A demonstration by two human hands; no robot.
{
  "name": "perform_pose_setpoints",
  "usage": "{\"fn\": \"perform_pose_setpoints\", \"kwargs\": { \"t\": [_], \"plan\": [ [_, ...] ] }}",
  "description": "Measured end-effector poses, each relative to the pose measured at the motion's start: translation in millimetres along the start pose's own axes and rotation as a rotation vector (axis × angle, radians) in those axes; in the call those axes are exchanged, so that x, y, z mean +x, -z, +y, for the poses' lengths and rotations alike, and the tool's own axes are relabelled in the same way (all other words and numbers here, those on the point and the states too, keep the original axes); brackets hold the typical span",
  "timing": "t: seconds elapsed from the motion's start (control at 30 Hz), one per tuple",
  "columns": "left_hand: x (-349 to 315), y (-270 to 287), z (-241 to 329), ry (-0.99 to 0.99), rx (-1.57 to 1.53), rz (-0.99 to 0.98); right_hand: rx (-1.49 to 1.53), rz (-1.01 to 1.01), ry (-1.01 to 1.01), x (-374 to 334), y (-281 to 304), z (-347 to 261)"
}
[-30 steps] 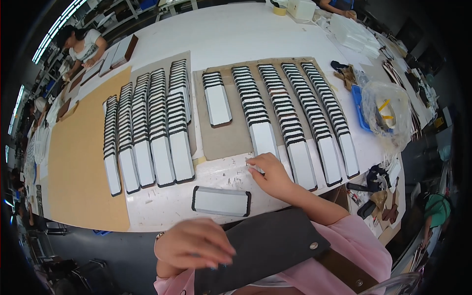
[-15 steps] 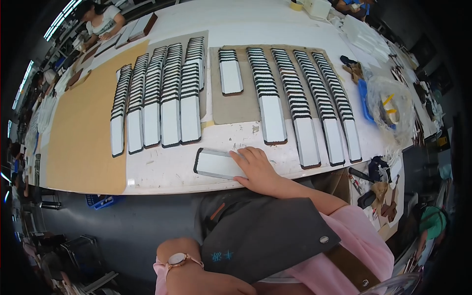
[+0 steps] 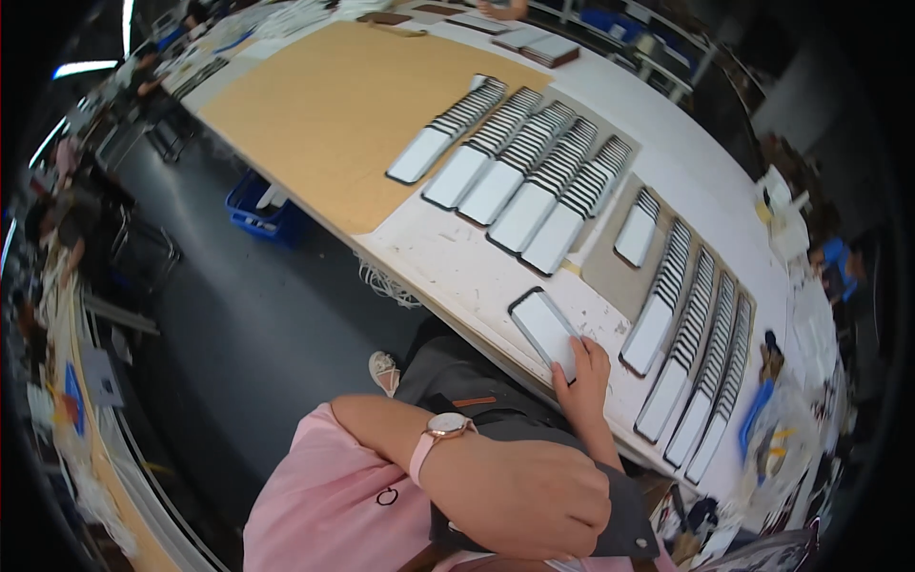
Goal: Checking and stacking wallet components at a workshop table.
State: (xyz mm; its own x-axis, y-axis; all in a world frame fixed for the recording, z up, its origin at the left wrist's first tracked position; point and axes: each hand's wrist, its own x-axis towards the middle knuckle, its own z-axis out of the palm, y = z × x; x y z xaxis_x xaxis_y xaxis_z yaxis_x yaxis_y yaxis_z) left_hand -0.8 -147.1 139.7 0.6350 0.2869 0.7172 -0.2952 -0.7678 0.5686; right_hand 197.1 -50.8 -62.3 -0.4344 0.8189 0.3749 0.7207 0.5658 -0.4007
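My right hand (image 3: pixel 588 381) grips the near end of a white-faced oblong piece (image 3: pixel 543 324) with grey long sides and a dark rounded end. This piece lies flat near the table's front edge, with my thumb on one side and my fingertips on its face. My left hand (image 3: pixel 524 496), with a watch on its wrist, is held across my body above the dark apron (image 3: pixel 477 381). Its fingers are curled in, and whatever they hold, if anything, is hidden. Beyond my right hand, overlapping rows of similar pieces (image 3: pixel 553 229) lie on the table.
The white table (image 3: pixel 448 257) carries a tan board (image 3: pixel 315 124) at the left and more overlapped rows (image 3: pixel 667 334) at the right. A clear plastic bag (image 3: pixel 786 443) lies by the right edge. A blue basket (image 3: pixel 262 210) stands on the floor. Other people are around the room.
My view has swung left and tilted, so the table now runs diagonally. My left forearm has come up across my body. My right hand stays on the oblong piece.
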Motion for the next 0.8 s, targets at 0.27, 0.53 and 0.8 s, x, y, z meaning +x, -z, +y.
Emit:
{"fn": "perform_pose_setpoints", "kwargs": {
  "t": [0.27,0.53,0.8],
  "plan": [
    [-117,51,-60,0.697,0.71,0.718,-0.087,0.057,0.169,-12,5,3],
    [-244,81,-149,1.053,1.254,0.494,-0.051,-0.247,0.315,-7,3,22],
    [-255,66,-167,1.063,1.305,0.504,-0.077,-0.144,0.206,-48,-144,163]
  ]
}}
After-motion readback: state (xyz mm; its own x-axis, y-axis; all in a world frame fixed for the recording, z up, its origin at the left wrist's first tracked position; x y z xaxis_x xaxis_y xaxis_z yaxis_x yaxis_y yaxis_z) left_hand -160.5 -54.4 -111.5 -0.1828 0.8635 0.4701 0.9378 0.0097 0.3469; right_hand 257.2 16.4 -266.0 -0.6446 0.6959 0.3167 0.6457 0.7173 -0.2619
